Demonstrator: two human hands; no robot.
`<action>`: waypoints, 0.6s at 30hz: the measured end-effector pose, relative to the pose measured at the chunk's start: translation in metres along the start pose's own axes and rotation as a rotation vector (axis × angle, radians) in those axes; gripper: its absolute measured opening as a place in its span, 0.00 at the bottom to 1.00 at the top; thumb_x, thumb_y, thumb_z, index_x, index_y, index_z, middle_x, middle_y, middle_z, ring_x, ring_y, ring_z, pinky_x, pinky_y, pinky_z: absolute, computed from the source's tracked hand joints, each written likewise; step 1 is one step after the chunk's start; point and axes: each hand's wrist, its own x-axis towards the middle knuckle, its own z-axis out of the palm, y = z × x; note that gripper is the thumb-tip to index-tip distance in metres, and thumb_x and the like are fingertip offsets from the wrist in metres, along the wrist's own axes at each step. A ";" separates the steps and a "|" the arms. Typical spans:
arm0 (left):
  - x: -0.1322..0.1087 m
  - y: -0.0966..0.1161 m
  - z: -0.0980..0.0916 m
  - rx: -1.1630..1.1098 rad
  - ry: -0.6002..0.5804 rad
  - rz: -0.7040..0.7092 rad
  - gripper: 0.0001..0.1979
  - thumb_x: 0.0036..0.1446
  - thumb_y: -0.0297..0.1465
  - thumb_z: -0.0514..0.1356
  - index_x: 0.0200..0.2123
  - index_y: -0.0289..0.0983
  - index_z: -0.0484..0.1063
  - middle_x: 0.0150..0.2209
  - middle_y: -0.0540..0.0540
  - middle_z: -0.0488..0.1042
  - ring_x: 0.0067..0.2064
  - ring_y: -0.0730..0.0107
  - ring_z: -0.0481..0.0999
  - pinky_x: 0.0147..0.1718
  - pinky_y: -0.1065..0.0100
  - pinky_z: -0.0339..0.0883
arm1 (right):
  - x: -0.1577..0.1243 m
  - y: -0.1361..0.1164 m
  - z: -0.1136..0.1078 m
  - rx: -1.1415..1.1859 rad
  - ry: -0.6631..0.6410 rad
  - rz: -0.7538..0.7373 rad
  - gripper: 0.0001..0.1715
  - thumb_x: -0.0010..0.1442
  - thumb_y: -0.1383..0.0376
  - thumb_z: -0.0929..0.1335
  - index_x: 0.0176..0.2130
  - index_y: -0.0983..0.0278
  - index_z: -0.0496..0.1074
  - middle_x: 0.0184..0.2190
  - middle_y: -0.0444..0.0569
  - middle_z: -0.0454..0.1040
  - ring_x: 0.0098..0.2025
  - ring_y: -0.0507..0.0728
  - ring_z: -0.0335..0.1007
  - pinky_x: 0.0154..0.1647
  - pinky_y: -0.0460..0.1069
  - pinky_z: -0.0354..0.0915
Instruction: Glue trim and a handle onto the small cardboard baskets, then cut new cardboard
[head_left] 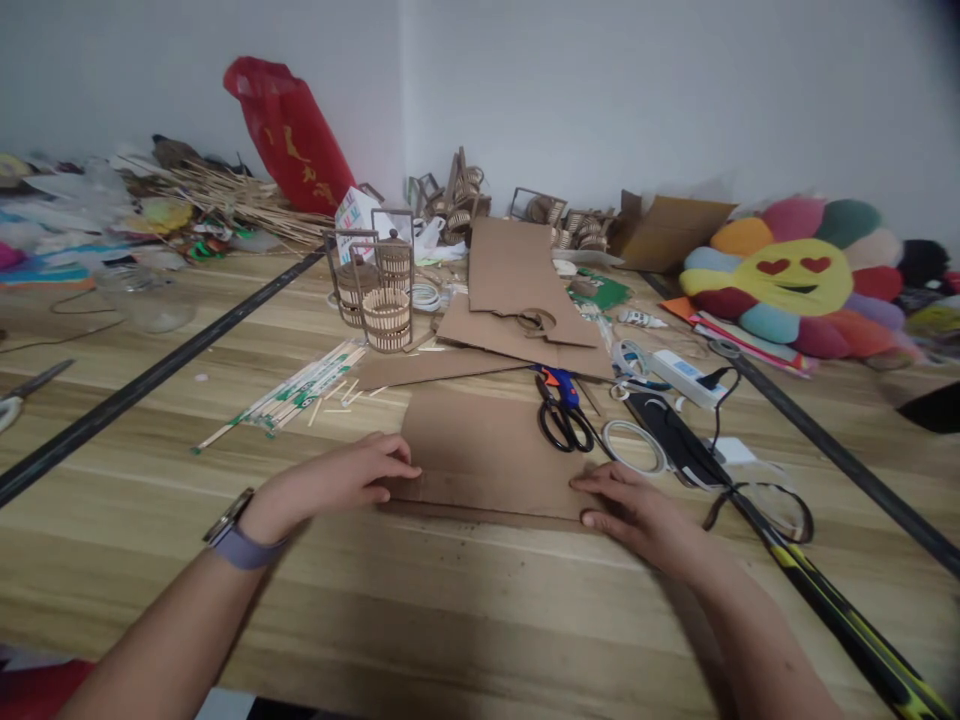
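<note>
A flat brown cardboard piece (480,450) lies on the wooden table in front of me. At its left edge rests my left hand (367,470), fingers apart, fingertips touching the cardboard. My right hand (630,505) touches the near right corner with thumb and fingers spread. Neither hand is closed round anything. Black-handled scissors (561,420) lie across the cardboard's upper right part, beside a blue glue gun (564,388). Behind are more cardboard pieces (510,265), stacked and overlapping, with a roll of brown material (534,321) on them.
Wrapped sticks (289,400) and small wooden baskets (386,315) stand or lie to the left. On the right are a white cable coil (634,447), a power strip (690,378), a black and yellow rod (840,620) and a flower cushion (795,278). Another pair of scissors (30,390) is far left.
</note>
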 end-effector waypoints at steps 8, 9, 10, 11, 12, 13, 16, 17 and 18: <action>0.000 -0.001 0.003 -0.007 0.011 0.009 0.25 0.53 0.19 0.56 0.53 0.41 0.73 0.52 0.44 0.69 0.54 0.61 0.68 0.56 0.62 0.63 | -0.001 -0.003 0.000 0.015 0.005 0.019 0.21 0.63 0.54 0.69 0.50 0.62 0.78 0.46 0.59 0.74 0.50 0.64 0.73 0.52 0.59 0.70; 0.000 0.000 0.003 0.000 0.014 0.007 0.26 0.53 0.19 0.56 0.54 0.42 0.73 0.52 0.45 0.69 0.54 0.61 0.68 0.55 0.62 0.63 | -0.001 -0.003 0.001 0.019 0.006 0.023 0.21 0.63 0.54 0.69 0.50 0.62 0.78 0.46 0.59 0.74 0.50 0.64 0.73 0.52 0.59 0.70; 0.000 0.001 0.004 0.015 0.020 0.001 0.27 0.53 0.19 0.56 0.55 0.43 0.73 0.52 0.45 0.69 0.53 0.61 0.68 0.55 0.61 0.63 | -0.001 -0.003 0.001 0.021 0.007 0.027 0.21 0.63 0.54 0.69 0.50 0.62 0.78 0.46 0.59 0.74 0.50 0.64 0.73 0.53 0.59 0.70; 0.000 0.002 0.005 0.036 0.024 -0.005 0.29 0.53 0.18 0.56 0.56 0.45 0.73 0.51 0.45 0.69 0.53 0.60 0.68 0.54 0.62 0.63 | -0.001 -0.003 0.001 0.022 0.008 0.031 0.21 0.63 0.54 0.69 0.50 0.62 0.78 0.46 0.59 0.74 0.50 0.64 0.73 0.53 0.59 0.70; 0.001 0.004 0.006 0.063 0.028 -0.007 0.30 0.53 0.18 0.55 0.57 0.47 0.73 0.50 0.45 0.69 0.51 0.60 0.67 0.52 0.62 0.64 | -0.001 -0.003 0.001 0.022 0.008 0.034 0.21 0.63 0.54 0.69 0.51 0.62 0.77 0.46 0.59 0.74 0.50 0.64 0.73 0.53 0.59 0.69; 0.001 0.005 0.007 0.089 0.028 -0.007 0.32 0.53 0.18 0.55 0.57 0.50 0.73 0.48 0.46 0.69 0.50 0.60 0.67 0.51 0.63 0.64 | -0.001 -0.004 0.001 0.022 0.006 0.036 0.20 0.63 0.55 0.70 0.51 0.62 0.77 0.47 0.59 0.74 0.50 0.64 0.73 0.54 0.59 0.69; 0.004 0.008 0.011 0.127 0.016 -0.007 0.35 0.53 0.16 0.53 0.56 0.57 0.73 0.45 0.47 0.68 0.48 0.61 0.67 0.48 0.64 0.64 | -0.001 -0.005 0.000 0.019 0.002 0.036 0.19 0.62 0.55 0.70 0.50 0.61 0.77 0.47 0.58 0.75 0.50 0.64 0.73 0.53 0.58 0.69; 0.005 0.008 0.013 0.124 0.006 -0.012 0.35 0.53 0.16 0.52 0.56 0.57 0.73 0.46 0.47 0.68 0.47 0.61 0.67 0.48 0.64 0.63 | -0.001 -0.006 0.000 0.017 0.003 0.035 0.19 0.63 0.55 0.70 0.50 0.61 0.77 0.47 0.57 0.75 0.50 0.63 0.73 0.53 0.58 0.69; 0.006 0.008 0.015 0.117 -0.007 -0.017 0.35 0.54 0.16 0.52 0.56 0.57 0.74 0.47 0.46 0.67 0.47 0.61 0.67 0.48 0.64 0.63 | -0.001 -0.006 0.000 0.017 0.005 0.034 0.19 0.63 0.55 0.70 0.50 0.61 0.77 0.46 0.57 0.75 0.49 0.63 0.73 0.52 0.58 0.70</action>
